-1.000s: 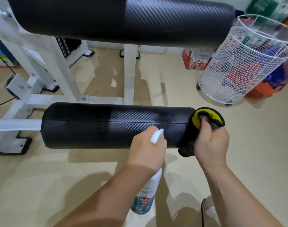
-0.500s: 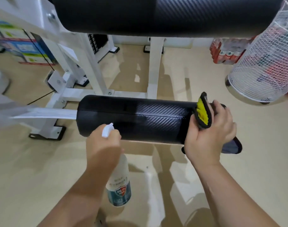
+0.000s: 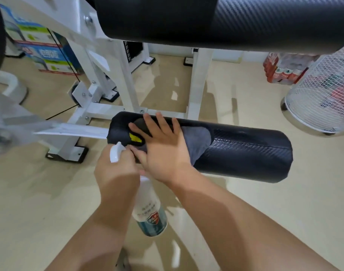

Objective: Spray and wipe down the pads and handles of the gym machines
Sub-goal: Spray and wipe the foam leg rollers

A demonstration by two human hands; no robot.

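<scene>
The right hand (image 3: 163, 145) lies flat on the lower roller pad (image 3: 245, 153), fingers straight and spread, pressing a microfibre cloth (image 3: 196, 141) against the pad's top near its left end. The cloth is grey with a yellow patch showing beside the index finger, and a flap of it drapes over the pad's near side to the right of the palm. The pad is a black cylinder with a carbon-weave skin, lying level and mounted by its left end on a white bar.

The left hand (image 3: 116, 169) is curled round the neck of a spray bottle (image 3: 150, 214). Its white trigger head pokes up above the knuckles, just beside the pad's left end, and the bottle's body hangs down and to the right, with a teal label at the bottom. This hand sits close against the right thumb; whether they touch cannot be told.

Above, a second, thicker pad of the same black skin — the upper roller pad (image 3: 226, 18) — runs across the top of the view. Both pads belong to a white steel frame (image 3: 126, 75) standing on a glossy beige floor (image 3: 284, 192). To the right stands a white wire basket (image 3: 323, 90) on small feet, with a shrink-wrapped pack of bottles (image 3: 280, 69) behind it. At far left, a printed cardboard box (image 3: 42, 47) sits by the wall.
</scene>
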